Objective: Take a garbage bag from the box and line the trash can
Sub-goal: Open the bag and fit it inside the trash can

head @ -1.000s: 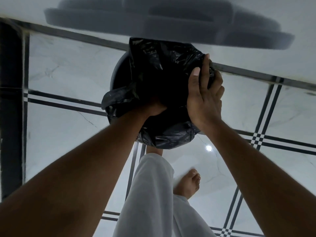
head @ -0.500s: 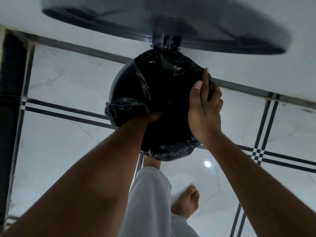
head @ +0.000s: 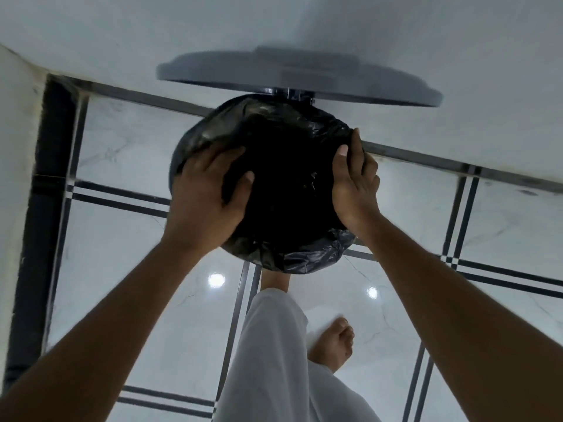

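Item: garbage bag [head: 316,254], black film, seated in the trash can [head: 179,166], whose body it now hides almost entirely; the hinged lid [head: 298,77] stands open at twelve o'clock above the mouth. Change noted: half a second ago our left hand [head: 207,196] was sunk inside the bag to the wrist, and film hung in a loose fold at nine o'clock with bare rim showing beside it; now we have that hand out and laid over the nine o'clock edge, fingers [head: 225,156] spread flat on the plastic, thumb hooked toward the opening. Our right hand [head: 355,184] remains at three o'clock, fingers curled over the rim and pinching film against it, thumb inside. The film now wraps the mouth from nine through twelve to three, with a bunched cuff at six o'clock. Assessment: we judge the interior pushed down and the lining nearly complete; what remains is smoothing the cuff. Box not in view.
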### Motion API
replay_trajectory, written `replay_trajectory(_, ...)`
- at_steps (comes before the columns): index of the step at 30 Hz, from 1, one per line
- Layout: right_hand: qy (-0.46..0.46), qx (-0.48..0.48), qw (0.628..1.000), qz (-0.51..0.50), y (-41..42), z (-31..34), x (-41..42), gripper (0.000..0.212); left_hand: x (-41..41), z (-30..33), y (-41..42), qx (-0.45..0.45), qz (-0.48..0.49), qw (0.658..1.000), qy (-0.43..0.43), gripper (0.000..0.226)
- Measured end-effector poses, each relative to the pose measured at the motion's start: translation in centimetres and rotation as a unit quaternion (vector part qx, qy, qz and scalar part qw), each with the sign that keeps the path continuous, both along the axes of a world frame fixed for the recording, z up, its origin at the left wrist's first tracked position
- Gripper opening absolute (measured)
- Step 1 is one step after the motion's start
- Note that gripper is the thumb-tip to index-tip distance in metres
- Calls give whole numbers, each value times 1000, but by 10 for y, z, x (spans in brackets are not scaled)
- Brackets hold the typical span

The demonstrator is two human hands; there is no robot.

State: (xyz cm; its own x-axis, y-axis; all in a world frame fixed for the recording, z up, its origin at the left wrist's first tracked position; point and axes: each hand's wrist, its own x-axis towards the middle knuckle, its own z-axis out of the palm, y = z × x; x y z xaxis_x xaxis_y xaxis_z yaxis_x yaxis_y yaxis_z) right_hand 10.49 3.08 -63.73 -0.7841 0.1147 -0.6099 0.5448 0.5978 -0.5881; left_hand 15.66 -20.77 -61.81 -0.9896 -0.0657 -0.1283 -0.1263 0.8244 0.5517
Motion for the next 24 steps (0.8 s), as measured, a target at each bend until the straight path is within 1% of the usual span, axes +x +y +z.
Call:
replay_trajectory(1,1,1,1000,0,0,-1,0,62,-2,-9,-10,-17,17,999,-38,55)
replay_trajectory(2,1,2,1000,0,0,-1,0,61,-6,-15,-15,-2,54,996,-67,58)
replay_trajectory(4,2,1,1000,-2,0,-1,1,61,-16,-22,-18,68,148,984,-75,56)
replay_trajectory(5,6,1,1000,-3,0,-2,1,61,-24,-24,-17,111,191,971,-94,53)
replay_trajectory(7,11,-5,1000,-11,2,-5,1,60,-44,-30,-19,199,263,925,-189,48)
replay_trajectory(9,19,-17,999,-25,4,-10,-1,60,-61,-33,-26,288,302,864,-281,46)
replay_trajectory(10,22,-27,999,-36,5,-11,-2,60,-67,-33,-29,339,311,829,-318,41)
replay_trajectory(11,23,-42,997,-54,6,-13,-2,61,-71,-36,-31,378,309,801,-346,34)
replay_trajectory(12,24,-66,995,-74,8,-14,-5,64,-76,-39,-31,399,298,789,-360,31)
replay_trajectory(14,13,-117,987,-113,14,-15,-10,73,-86,-44,-32,384,284,793,-378,29)
replay_trajectory(16,-15,-143,976,-163,24,-15,-17,76,-94,-52,-34,349,283,806,-384,16)
replay_trajectory(17,-22,-159,967,-199,31,-16,-19,74,-96,-59,-40,340,291,806,-387,13)
replay_trajectory(19,-35,-172,950,-257,42,-20,-20,63,-90,-76,-53,333,311,798,-394,15)
replay_trajectory(21,-40,-141,942,-301,48,-13,-16,54,-81,-79,-62,363,351,779,-371,9)
replay_trajectory(22,-36,-127,939,-317,47,-6,-14,48,-76,-76,-65,395,383,760,-347,10)
replay_trajectory(24,-27,-111,937,-331,49,3,-5,34,-64,-71,-70,465,448,709,-282,15)
